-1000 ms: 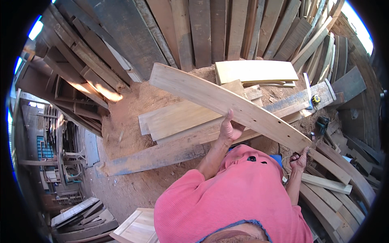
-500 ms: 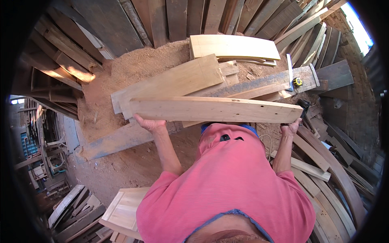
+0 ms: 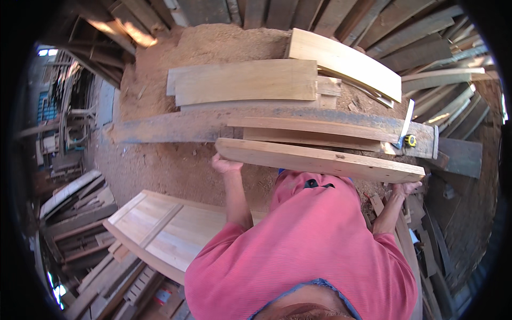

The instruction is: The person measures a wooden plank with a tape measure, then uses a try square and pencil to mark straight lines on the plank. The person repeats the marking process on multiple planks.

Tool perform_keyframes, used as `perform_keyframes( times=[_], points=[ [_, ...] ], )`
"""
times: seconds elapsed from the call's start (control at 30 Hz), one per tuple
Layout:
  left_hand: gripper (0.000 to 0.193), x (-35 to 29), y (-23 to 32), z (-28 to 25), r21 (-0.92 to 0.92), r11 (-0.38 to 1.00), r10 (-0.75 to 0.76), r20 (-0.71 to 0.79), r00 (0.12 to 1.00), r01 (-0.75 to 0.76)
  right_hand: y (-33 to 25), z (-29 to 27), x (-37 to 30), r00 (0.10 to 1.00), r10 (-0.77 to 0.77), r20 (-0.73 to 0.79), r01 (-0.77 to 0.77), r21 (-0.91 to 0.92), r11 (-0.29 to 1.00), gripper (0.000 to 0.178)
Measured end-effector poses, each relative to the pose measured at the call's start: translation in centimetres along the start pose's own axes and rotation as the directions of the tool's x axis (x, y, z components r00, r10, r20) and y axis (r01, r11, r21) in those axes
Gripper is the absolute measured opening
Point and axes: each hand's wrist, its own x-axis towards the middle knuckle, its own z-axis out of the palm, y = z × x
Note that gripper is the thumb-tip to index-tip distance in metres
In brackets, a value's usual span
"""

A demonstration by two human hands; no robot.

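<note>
The left hand (image 3: pixel 228 164) and right hand (image 3: pixel 407 189) hold a pale plank (image 3: pixel 298 156) near its two ends, fingers gripping its underside. It is between the pink shirt (image 3: pixel 309 240) and the worn surface (image 3: pixel 165 128) bearing a yellow tape measure (image 3: pixel 410 141)

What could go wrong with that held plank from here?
The plank is held only near its ends, by the left hand and right hand, so a slip at either might drop it. Its right end appears near the yellow tape measure, so a swing could knock that.
</note>
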Motion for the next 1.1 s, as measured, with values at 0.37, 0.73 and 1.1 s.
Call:
perform_keyframes(
  times=[0.37, 0.73, 1.1],
  points=[
    [0.047, 4.9, -3.2, -3.7, 0.250, 0.958, 0.129, 0.065, 0.989, -0.142, 0.5, 7.0, -0.8, 0.999, 0.052, 0.012, -0.046, -0.306, 0.951, 0.089],
    [0.030, 11.0, -0.4, -5.6, 0.547, 0.813, 0.197, 0.064, 0.978, -0.200, 2.3, 3.5, 1.2, 0.996, 0.040, 0.083, -0.016, -0.277, 0.961, 0.097],
    [0.059, 8.5, -1.1, -1.8, 0.572, 0.811, 0.176, -0.045, 0.983, -0.119, 2.6, 5.4, -1.8, 0.997, 0.010, 0.071, 0.001, -0.161, 0.987, 0.103]
  ],
)
